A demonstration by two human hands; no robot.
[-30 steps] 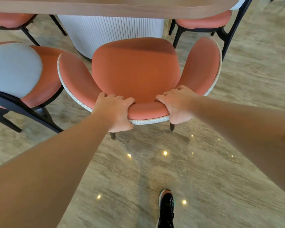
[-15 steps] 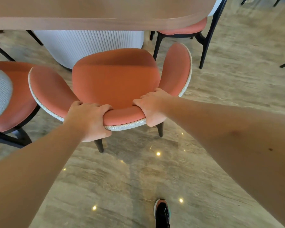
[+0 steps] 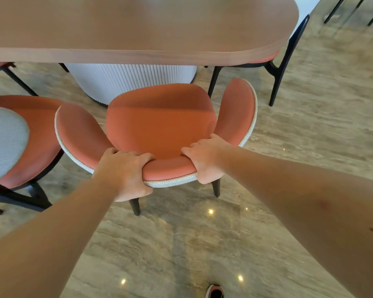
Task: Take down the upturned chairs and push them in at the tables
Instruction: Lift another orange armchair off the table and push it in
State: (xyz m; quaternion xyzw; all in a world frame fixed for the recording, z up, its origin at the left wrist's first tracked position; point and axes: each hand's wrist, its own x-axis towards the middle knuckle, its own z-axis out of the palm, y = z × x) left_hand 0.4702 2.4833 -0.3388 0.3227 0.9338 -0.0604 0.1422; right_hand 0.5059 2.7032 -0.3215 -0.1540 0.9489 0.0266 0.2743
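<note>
Head view looks down on an orange chair standing on its legs at the centre of the frame, its seat facing the wooden table that fills the top. The seat's front edge sits just below the table's near edge in the picture, close to the white ribbed base. The left hand grips the top rim of the curved backrest at lower centre-left, fingers curled over it. The right hand grips the same rim just right of centre, fingers wrapped over the orange padding. A second orange chair stands at the left edge, beside the first. Another chair is tucked under the table at upper right. A shoe shows at the bottom edge on the marbled floor
</note>
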